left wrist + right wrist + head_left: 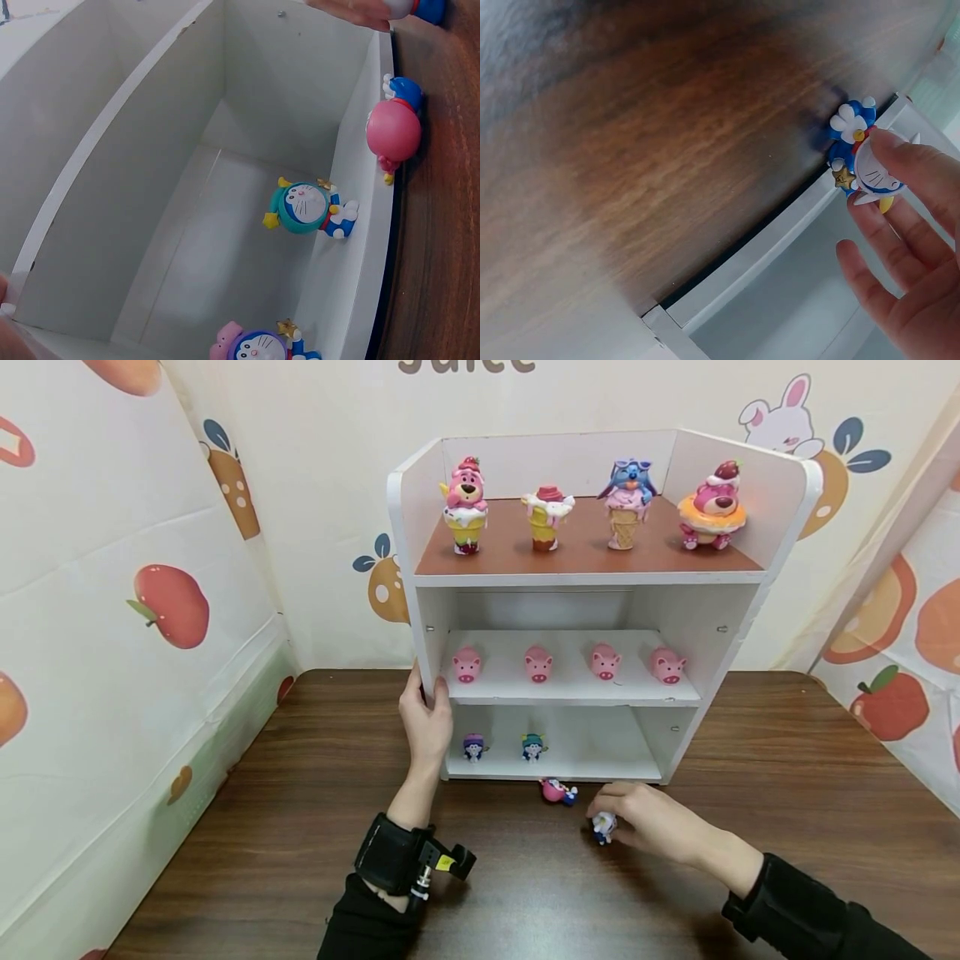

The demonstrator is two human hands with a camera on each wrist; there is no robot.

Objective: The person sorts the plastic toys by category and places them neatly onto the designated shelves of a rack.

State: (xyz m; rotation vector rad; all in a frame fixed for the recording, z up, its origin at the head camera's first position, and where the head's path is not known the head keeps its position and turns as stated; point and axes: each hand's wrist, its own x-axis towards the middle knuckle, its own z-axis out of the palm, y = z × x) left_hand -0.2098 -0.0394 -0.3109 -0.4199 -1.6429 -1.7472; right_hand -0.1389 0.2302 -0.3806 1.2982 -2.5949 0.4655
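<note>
My right hand (652, 822) pinches a small blue-and-white cat figurine (851, 124) with a white hood between thumb and fingers, low over the table in front of the white shelf unit (562, 579). At the unit's left side panel, my left hand (426, 718) grips the edge, thumb on the near side. A pink-hooded cat figurine (394, 131) lies on its side at the unit's front edge, left of my right hand. On the bottom shelf stand a purple-hooded figurine (473, 747) and a green-hooded figurine (532, 747).
A row of pink pig figurines, one pig (538, 664) near the centre, stands on the middle shelf. Up on the brown top shelf (585, 560) are ice-cream-style figurines, including a blue one (628, 502). The wooden table (300, 827) meets fruit-printed cloth (112, 693) at the left.
</note>
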